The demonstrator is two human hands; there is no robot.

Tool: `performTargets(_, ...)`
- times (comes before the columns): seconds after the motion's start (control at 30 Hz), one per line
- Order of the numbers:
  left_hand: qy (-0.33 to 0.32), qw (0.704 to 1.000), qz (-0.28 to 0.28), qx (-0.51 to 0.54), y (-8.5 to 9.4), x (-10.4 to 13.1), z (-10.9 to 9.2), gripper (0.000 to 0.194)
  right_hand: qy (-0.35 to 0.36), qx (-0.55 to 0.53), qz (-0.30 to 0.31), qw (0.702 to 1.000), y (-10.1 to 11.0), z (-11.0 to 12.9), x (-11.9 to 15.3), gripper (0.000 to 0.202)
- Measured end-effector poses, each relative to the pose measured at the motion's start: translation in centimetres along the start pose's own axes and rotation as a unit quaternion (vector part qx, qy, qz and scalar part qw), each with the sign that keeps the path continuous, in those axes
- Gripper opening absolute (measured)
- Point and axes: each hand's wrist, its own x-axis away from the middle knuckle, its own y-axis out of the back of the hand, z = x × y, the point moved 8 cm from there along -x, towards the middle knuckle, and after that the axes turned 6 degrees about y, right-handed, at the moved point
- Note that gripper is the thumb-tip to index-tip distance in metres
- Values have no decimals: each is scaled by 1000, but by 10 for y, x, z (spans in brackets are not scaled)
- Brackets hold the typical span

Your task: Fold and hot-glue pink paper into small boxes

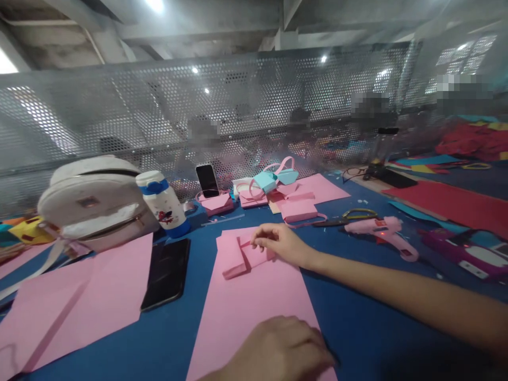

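A long pink paper sheet (254, 307) lies flat on the blue table in front of me. On its far end sits a folded pink paper piece (232, 258), with one flap raised like a thick strip. My right hand (281, 244) reaches in from the right, its fingers curled and closed at the edge of this folded piece. Low in the view, my left hand (280, 349) is over the near part of the sheet. It is blurred, and its fingertips are hidden beneath it. A thin dark shape by its fingers is too unclear to name.
To the right lie scissors (345, 217), a pink glue gun (381, 233) and a purple device (468, 254). Small pink paper bags (299, 209) stand behind. At left are a black phone (166, 272), a bottle (162, 203), a backpack (99, 196) and pink paper (91, 301).
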Motion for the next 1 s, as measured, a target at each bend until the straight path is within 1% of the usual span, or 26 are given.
performTargets(0.03,7,1000,17,11,-11,-6,-2,22,0,-1,1,1000,0,1,1,9)
performTargets(0.1,35,996,72,33,-32,-19,-2,23,-1,-4,3,1000,-1,1,2,9)
performTargets(0.13,43,994,91,35,-39,-25,-3,24,-2,-6,4,1000,-1,1,3,10)
performTargets(0.2,65,991,115,37,-47,-34,-3,25,-4,-10,5,1000,-1,1,4,10)
performTargets(0.3,99,986,124,45,-49,-42,-3,24,-3,-14,6,1000,0,0,5,12)
performTargets(0.43,130,983,124,35,-48,-44,-2,21,0,-20,-3,1000,3,1,4,15)
performTargets(0.57,121,981,152,-1,-56,-44,-5,19,-11,-31,-20,999,7,-1,2,25)
performTargets(0.63,110,982,155,-22,-56,-44,-7,18,-15,-34,-35,999,10,-2,1,28)
performTargets(0.7,108,986,127,-7,-46,-43,-8,14,-17,-33,-49,998,13,-3,1,29)
performTargets(0.77,128,988,72,47,-27,-40,-5,8,-18,-29,-59,998,16,-5,1,31)
performTargets(0.8,154,985,35,73,-15,-37,1,9,-19,-28,-63,997,16,-5,1,33)
performTargets(0.87,201,974,-17,106,7,-30,13,15,-21,-28,-69,997,17,-6,1,38)
performTargets(0.93,238,962,-48,121,25,-22,26,16,-29,-29,-71,997,17,-6,2,43)
performTargets(1.0,259,954,-80,128,41,-14,39,17,-38,-30,-70,996,15,-7,2,44)
